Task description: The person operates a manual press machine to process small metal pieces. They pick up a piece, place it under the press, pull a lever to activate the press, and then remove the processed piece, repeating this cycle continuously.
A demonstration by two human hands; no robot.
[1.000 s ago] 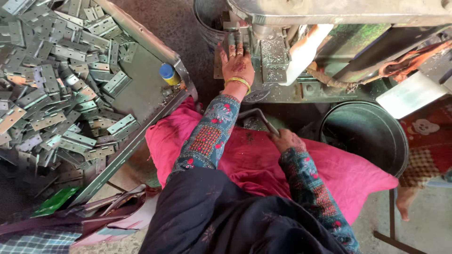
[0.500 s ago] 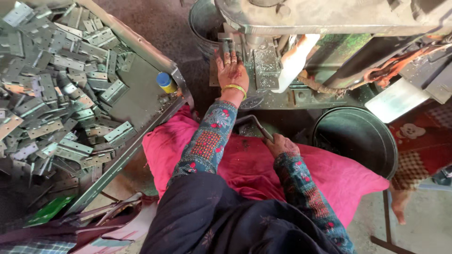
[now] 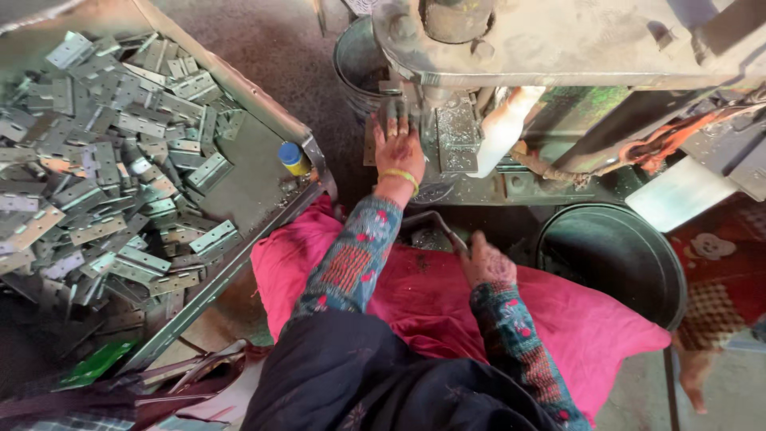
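Observation:
My left hand (image 3: 397,144) reaches forward with its fingers laid flat on the bed of a grimy metal press machine (image 3: 558,48), beside its square die block (image 3: 457,136). A yellow bangle sits on that wrist. Whether a metal piece lies under the fingers is hidden. My right hand (image 3: 485,262) rests low on the pink cloth (image 3: 590,327) over my lap, curled around the end of a bent metal rod (image 3: 435,222). Both sleeves are patterned blue and red.
A slanted metal tray (image 3: 263,172) at left holds a heap of several grey metal hinges (image 3: 104,168) and a small yellow bottle with a blue cap (image 3: 293,157). A round dark pan (image 3: 618,255) stands at right, a metal bucket (image 3: 359,56) behind the machine.
My left hand has stayed on the machine bed and my right hand on the rod. The view has shifted slightly, bringing the machine nearer.

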